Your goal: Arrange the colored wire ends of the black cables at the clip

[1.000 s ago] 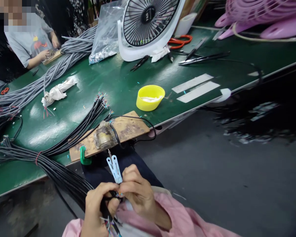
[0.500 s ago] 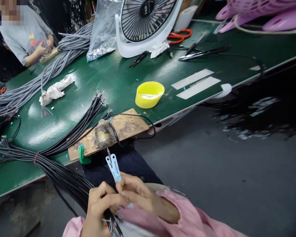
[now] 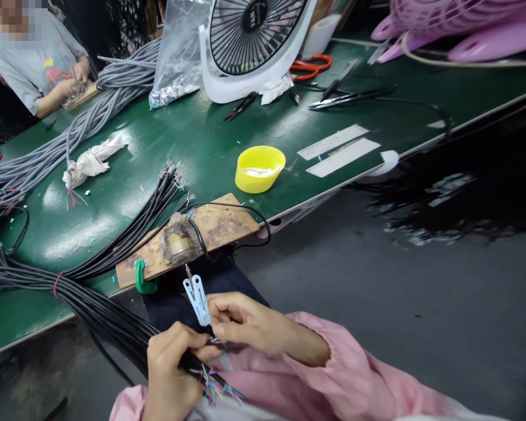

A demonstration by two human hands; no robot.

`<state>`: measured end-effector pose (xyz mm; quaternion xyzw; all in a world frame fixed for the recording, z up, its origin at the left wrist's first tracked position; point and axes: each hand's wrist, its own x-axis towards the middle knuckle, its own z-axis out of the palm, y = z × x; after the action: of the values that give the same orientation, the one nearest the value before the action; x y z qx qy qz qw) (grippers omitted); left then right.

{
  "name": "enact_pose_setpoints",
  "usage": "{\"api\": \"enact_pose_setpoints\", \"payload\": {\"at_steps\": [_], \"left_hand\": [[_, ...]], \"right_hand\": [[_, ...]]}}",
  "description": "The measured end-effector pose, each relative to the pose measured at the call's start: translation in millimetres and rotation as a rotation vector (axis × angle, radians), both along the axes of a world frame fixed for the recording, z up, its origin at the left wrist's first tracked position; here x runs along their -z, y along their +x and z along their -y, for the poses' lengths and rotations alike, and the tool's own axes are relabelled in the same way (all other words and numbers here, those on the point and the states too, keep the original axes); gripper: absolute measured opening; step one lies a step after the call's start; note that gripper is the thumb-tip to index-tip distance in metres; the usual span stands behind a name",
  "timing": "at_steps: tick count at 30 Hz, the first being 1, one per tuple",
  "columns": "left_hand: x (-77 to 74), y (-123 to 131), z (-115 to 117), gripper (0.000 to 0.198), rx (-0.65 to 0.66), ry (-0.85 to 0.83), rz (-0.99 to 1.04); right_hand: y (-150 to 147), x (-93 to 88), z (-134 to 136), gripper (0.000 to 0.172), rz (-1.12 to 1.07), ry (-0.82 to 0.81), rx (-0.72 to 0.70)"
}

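Note:
My left hand [image 3: 173, 365] is wrapped around black cables, and their stripped ends of thin coloured wires [image 3: 217, 386] stick out below it. One more short tuft of coloured wires [image 3: 218, 340] shows between its thumb and forefinger. My right hand [image 3: 249, 324] is pinched just above that tuft, beside a light-blue clothespin [image 3: 197, 301]; what lies between its fingertips is hidden. The clothespin hangs at a thin metal tip below a worn cylinder-like fixture [image 3: 178, 242] mounted on a wooden board [image 3: 228, 219].
A green clamp [image 3: 144, 278] grips the board at the green table's [image 3: 201, 131] edge. Black cable bundles [image 3: 87, 292] cross the left side. Further back are a yellow cup [image 3: 258, 169], white strips [image 3: 344, 158], tweezers, scissors [image 3: 311, 67], a fan [image 3: 254, 35], grey cables and a co-worker [image 3: 39, 64].
My right hand has drawn slightly up and away from my left, so the small wire tuft now shows. More coloured wire ends have come into view below my left hand. The camera view shifted slightly.

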<state>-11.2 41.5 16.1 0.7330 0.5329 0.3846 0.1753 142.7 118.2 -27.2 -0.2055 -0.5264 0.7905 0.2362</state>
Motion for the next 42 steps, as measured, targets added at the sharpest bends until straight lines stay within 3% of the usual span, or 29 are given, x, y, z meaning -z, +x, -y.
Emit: {"api": "enact_pose_setpoints", "payload": {"at_steps": [6, 13, 19, 27, 32, 38, 42], "left_hand": [[4.3, 3, 2, 0.022, -0.055, 0.093, 0.129], [4.6, 11, 4, 0.019, -0.222, 0.179, 0.164], [9.0, 14, 2, 0.021, -0.268, 0.226, 0.109], [8.1, 11, -2, 0.022, -0.226, 0.163, 0.078], [9.1, 12, -3, 0.020, -0.215, 0.168, 0.128], [12.3, 18, -11, 0.027, -0.264, 0.297, 0.184], [22.6, 16, -8, 0.022, -0.185, 0.334, 0.186]], "right_hand": [[-16, -14.9, -18, 0.062, -0.038, -0.052, 0.216], [-46, -11.4, -10, 0.058, -0.281, -0.304, 0.240], [-53, -1.6, -4, 0.055, -0.401, -0.482, 0.221], [-50, -0.7, -5, 0.054, -0.506, -0.535, 0.131], [-51, 8.7, -5, 0.060, -0.539, -0.584, 0.012], [-47, 23.2, 1, 0.055, -0.465, -0.708, 0.145], [-31, 25.6, 7, 0.046, -0.454, -0.597, 0.178]]}}
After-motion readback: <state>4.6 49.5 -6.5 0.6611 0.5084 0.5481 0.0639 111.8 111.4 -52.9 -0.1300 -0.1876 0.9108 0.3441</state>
